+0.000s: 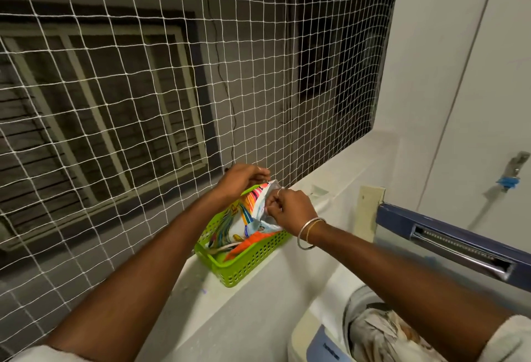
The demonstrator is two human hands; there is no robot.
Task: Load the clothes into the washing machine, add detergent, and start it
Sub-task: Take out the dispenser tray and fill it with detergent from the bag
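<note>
Two hands, the left hand [242, 179] and the right hand [290, 208], pinch the top of the soap packet [250, 218] standing in the green basket [247, 267], likely to open it, with the washing machine [373, 330] full of clothes [382, 333] just beside the basket.

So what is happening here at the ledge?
A person stands at an open washing machine with clothes already in the drum. Both hands work at the top of a colourful detergent packet that stands in a green basket on the ledge by the net. The left hand and the right hand each pinch the packet's opening, seemingly pulling it apart. No detergent is seen going into the machine yet.
</note>
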